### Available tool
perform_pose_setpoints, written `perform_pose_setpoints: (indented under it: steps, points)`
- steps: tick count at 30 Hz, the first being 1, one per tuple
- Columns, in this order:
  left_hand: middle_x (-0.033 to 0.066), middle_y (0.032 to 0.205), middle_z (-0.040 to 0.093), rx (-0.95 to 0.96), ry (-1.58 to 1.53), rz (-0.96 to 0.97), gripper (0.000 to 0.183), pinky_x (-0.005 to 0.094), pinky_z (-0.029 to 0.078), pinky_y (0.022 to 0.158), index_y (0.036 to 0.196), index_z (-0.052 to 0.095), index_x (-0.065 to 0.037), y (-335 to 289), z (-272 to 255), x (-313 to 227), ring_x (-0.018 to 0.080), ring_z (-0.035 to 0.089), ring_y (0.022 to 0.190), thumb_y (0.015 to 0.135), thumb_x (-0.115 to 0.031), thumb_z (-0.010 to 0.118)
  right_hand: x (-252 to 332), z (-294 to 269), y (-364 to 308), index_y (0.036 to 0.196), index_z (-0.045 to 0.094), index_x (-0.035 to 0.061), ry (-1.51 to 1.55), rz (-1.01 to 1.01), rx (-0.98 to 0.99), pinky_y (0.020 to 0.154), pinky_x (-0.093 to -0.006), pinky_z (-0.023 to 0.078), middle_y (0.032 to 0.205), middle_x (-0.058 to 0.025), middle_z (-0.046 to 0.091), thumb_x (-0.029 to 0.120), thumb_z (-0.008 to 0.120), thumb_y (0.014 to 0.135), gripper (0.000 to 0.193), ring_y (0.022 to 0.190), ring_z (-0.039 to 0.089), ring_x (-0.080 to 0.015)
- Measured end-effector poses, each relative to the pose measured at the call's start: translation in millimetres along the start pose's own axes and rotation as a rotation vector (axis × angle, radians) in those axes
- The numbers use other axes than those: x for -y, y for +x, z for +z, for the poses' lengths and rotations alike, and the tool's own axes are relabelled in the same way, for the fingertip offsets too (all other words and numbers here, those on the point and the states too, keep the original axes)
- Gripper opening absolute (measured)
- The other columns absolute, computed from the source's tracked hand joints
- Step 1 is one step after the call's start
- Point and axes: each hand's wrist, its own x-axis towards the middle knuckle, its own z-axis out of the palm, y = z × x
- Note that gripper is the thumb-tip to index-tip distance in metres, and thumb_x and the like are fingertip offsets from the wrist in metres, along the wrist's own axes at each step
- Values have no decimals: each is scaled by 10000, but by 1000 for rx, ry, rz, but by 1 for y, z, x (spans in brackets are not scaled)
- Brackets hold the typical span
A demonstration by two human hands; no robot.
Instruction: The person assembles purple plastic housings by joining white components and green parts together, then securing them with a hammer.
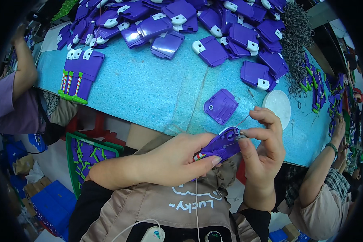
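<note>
My left hand (185, 155) is wrapped round a purple plastic casing half (228, 147), its hollow inside turned up and a red-and-white striped part showing at its lower end. At the casing's white-tipped end, my right hand (264, 151) pinches a small metal spring (240, 136) between thumb and forefinger; its exact form is hard to make out. Just beyond my hands a second purple shell (221, 106) lies on the blue table with its inner side up. Close to my right fingertips sits a round white lid or dish (276, 109).
Purple shells with white corners (165, 28) are heaped at the back. Tangled metal springs (296, 44) lie at the right. Several assembled casings with striped parts (80, 74) stand together at the left. A green crate (71, 161) is below the table's edge. People (330, 189) sit on both sides.
</note>
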Motion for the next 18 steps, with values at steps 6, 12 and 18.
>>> perform_pose_setpoints:
  steps: [6,12,18]
  points:
    - [38,634,542,4,23,-58,166,264,401,504,963,505,-1,2,-2,-5,103,515,559,865,-135,520,1,-5,3,817,633,35,-42,-23,26,885,-411,383,1025,-154,550,41,720,651,188,1013,505,-313]
    - [63,623,542,37,53,-37,176,292,411,514,935,500,2,1,-3,-9,141,531,551,859,-154,534,0,7,9,776,616,31,-13,-93,38,811,-364,431,995,-159,567,4,720,633,179,951,546,-287]
    - [113,683,576,127,209,25,185,331,429,540,912,517,-10,1,-11,-12,240,570,592,849,-180,557,15,10,12,933,502,-7,650,577,180,786,-300,441,992,-162,574,-35,634,741,235,921,555,-209]
